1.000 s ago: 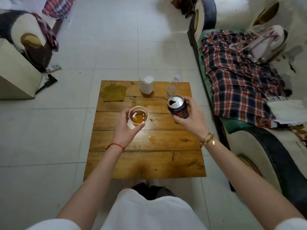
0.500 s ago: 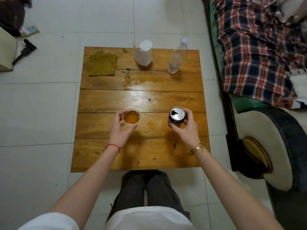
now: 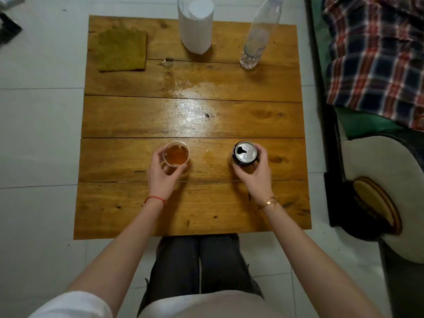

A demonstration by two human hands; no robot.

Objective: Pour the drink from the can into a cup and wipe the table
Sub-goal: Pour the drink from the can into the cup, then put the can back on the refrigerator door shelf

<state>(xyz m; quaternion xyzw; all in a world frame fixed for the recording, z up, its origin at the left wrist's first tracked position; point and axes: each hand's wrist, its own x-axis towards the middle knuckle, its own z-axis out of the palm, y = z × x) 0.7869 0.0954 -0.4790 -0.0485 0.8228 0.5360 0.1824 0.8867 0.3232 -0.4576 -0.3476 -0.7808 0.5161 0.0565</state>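
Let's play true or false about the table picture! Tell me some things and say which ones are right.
1. The clear plastic cup holds amber drink. True.
2. The right hand holds the clear plastic bottle. False: it grips the dark opened can.
3. The olive-green cloth lies on the wooden table. True.
4. The white paper roll lies on its side. False: it stands upright.
5. The left hand holds the cup. True.
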